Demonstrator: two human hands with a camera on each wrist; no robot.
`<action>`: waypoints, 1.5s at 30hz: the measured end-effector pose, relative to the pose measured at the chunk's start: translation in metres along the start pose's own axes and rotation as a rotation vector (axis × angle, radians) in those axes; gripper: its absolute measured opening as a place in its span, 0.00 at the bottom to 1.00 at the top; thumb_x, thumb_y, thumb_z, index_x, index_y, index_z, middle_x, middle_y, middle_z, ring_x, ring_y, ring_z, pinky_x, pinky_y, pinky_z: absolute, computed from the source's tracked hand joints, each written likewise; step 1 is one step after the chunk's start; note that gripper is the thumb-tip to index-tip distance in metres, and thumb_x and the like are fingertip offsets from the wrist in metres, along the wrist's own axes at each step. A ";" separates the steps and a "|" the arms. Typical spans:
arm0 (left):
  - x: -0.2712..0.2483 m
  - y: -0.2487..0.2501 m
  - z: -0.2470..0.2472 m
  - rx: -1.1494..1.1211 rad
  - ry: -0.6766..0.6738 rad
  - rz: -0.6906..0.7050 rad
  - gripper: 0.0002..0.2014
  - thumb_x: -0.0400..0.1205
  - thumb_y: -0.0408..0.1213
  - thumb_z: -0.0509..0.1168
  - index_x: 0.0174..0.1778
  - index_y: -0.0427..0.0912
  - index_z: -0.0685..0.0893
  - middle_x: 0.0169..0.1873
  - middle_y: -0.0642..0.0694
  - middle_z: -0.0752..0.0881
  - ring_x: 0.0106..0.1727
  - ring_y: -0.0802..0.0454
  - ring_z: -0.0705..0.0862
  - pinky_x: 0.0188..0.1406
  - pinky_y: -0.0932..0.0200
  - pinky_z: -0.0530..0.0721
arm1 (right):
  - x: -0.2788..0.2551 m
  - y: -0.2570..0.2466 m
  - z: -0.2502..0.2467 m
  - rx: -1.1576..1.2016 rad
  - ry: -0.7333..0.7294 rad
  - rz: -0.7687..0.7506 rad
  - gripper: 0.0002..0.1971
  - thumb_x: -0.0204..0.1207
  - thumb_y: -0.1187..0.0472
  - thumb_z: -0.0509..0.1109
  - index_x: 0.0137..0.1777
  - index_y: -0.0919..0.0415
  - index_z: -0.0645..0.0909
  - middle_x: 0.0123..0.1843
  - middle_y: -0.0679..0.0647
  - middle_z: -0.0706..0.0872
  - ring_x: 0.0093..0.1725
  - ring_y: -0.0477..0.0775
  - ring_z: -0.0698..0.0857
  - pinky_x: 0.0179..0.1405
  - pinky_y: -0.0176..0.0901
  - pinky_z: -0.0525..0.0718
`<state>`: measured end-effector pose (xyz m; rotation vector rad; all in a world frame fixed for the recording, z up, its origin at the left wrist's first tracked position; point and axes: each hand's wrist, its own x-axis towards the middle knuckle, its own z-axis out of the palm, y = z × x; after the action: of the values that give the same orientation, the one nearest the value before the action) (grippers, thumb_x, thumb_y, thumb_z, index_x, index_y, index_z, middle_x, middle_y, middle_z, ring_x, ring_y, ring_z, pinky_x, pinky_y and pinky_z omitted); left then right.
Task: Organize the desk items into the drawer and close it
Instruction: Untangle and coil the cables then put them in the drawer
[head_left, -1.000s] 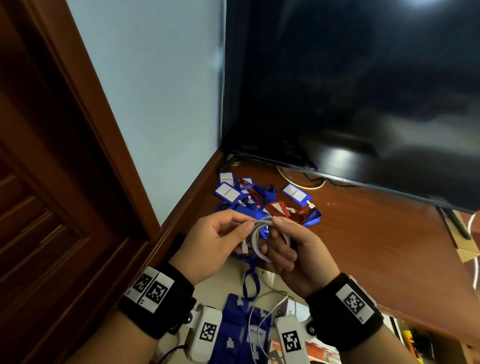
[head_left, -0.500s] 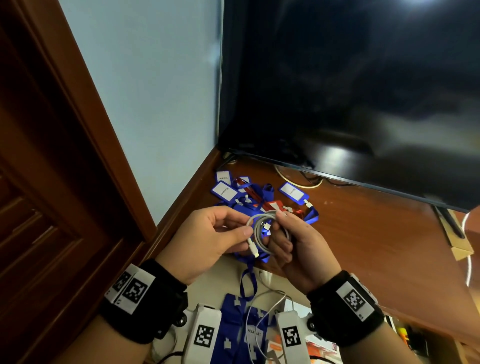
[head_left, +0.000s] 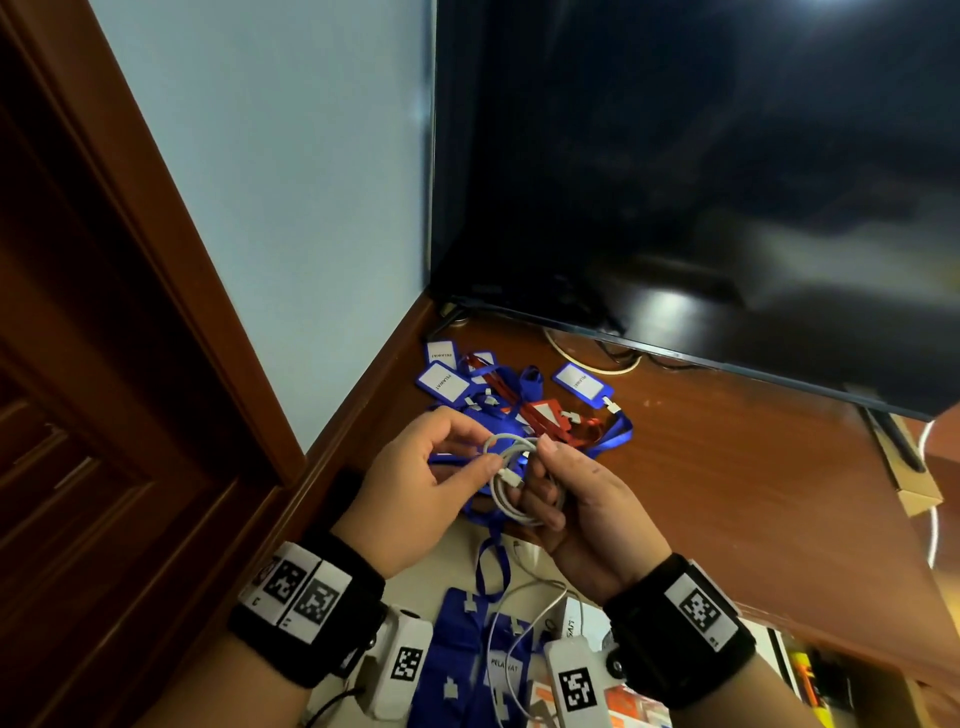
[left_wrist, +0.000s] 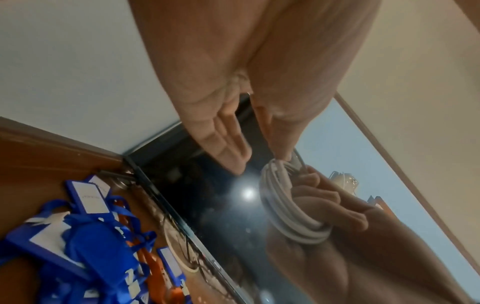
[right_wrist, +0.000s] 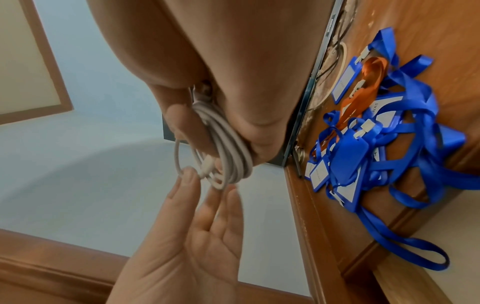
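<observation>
A white cable (head_left: 511, 491) is wound into a small coil round the fingers of my right hand (head_left: 545, 483), which grips it above the desk's front edge. My left hand (head_left: 480, 457) pinches the loose end near the connector, thumb against the coil (left_wrist: 288, 207). In the right wrist view the left fingertips touch a loose loop of the coil (right_wrist: 226, 144). A tangle of blue and orange lanyards with badge holders (head_left: 519, 400) lies on the desk behind the hands. Below my wrists the open drawer (head_left: 447, 551) holds blue lanyards and another white cable.
A large dark TV (head_left: 675, 182) stands at the back of the wooden desk (head_left: 727, 493), with cords under it. A wall and a wooden door frame (head_left: 130, 234) close off the left. Cardboard boxes (head_left: 914, 488) sit at the desk's right end.
The left hand's fingers have shifted along the cable's loose end, bringing the connector across the coil. Both hands stay above the desk edge.
</observation>
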<state>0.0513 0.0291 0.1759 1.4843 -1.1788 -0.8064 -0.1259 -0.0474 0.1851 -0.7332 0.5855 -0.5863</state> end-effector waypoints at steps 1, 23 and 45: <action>0.000 -0.002 0.001 -0.044 -0.075 -0.040 0.09 0.84 0.38 0.75 0.56 0.47 0.84 0.56 0.48 0.92 0.61 0.55 0.91 0.63 0.45 0.91 | 0.000 0.000 -0.001 -0.003 -0.005 -0.001 0.16 0.89 0.57 0.64 0.40 0.64 0.78 0.29 0.55 0.71 0.26 0.50 0.68 0.53 0.47 0.84; 0.005 -0.027 0.016 -0.620 -0.343 -0.471 0.19 0.80 0.30 0.73 0.67 0.32 0.87 0.54 0.34 0.90 0.50 0.50 0.89 0.50 0.60 0.87 | -0.010 0.009 -0.008 -0.338 0.094 -0.012 0.19 0.88 0.50 0.61 0.43 0.61 0.84 0.26 0.50 0.82 0.20 0.43 0.74 0.20 0.32 0.71; -0.007 -0.051 0.047 -1.366 -0.353 -0.417 0.18 0.88 0.39 0.71 0.70 0.32 0.86 0.57 0.37 0.88 0.49 0.55 0.86 0.51 0.65 0.85 | -0.013 -0.006 -0.001 0.062 -0.089 -0.047 0.17 0.85 0.48 0.67 0.41 0.61 0.81 0.33 0.56 0.74 0.27 0.49 0.72 0.30 0.43 0.72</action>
<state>0.0195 0.0204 0.1146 0.4050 -0.2760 -1.7262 -0.1370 -0.0429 0.1931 -0.7125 0.4674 -0.6096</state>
